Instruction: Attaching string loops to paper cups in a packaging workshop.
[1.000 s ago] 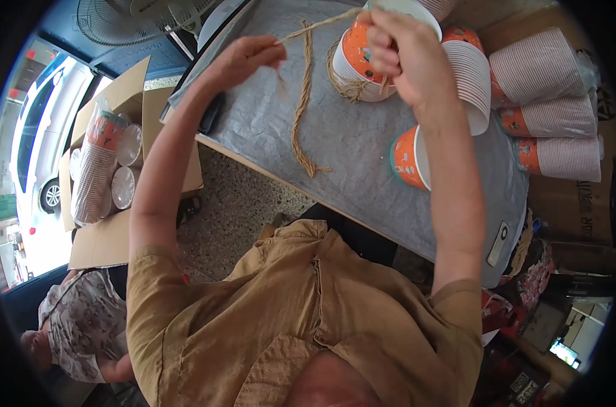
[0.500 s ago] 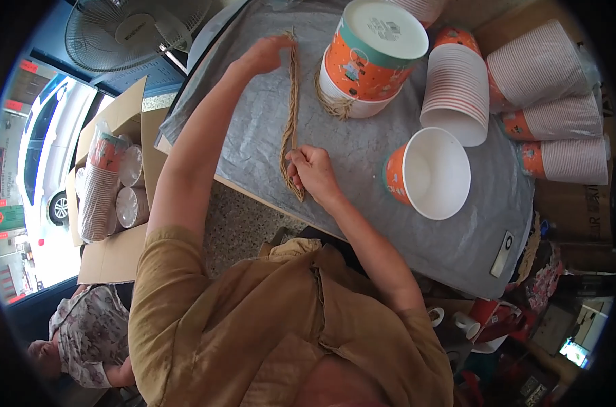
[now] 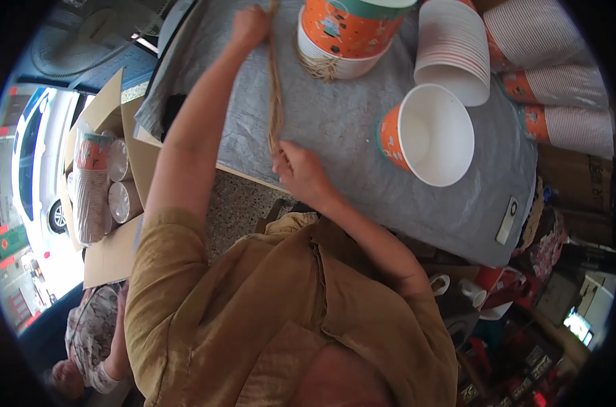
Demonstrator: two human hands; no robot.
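Observation:
A bundle of straw-coloured twine [image 3: 275,88] stretches straight over the grey-covered table between my hands. At its far end, near the top of the picture, my left hand [image 3: 251,27] is closed on it. My right hand [image 3: 304,175] grips the near end, close to the table's front edge, with the fingers curled round it. Right of the twine stands an upside-down stack of orange, green and white paper tubs [image 3: 352,30]. Loose twine strands [image 3: 319,66] lie against the stack's lower rim. A single paper tub [image 3: 435,136] lies tipped, its white inside showing.
More nested tubs [image 3: 452,54] lie at the back, with plastic-wrapped stacks [image 3: 569,129] on the right. A metal plate [image 3: 507,220] lies near the right table edge. On the left are an open carton [image 3: 111,261] of wrapped tubs, a fan [image 3: 94,34] and a seated person [image 3: 94,332].
The view has shifted, so the table sits higher in it. My right hand has come nearer the front edge, and the twine looks straighter. The tail below my right hand no longer shows.

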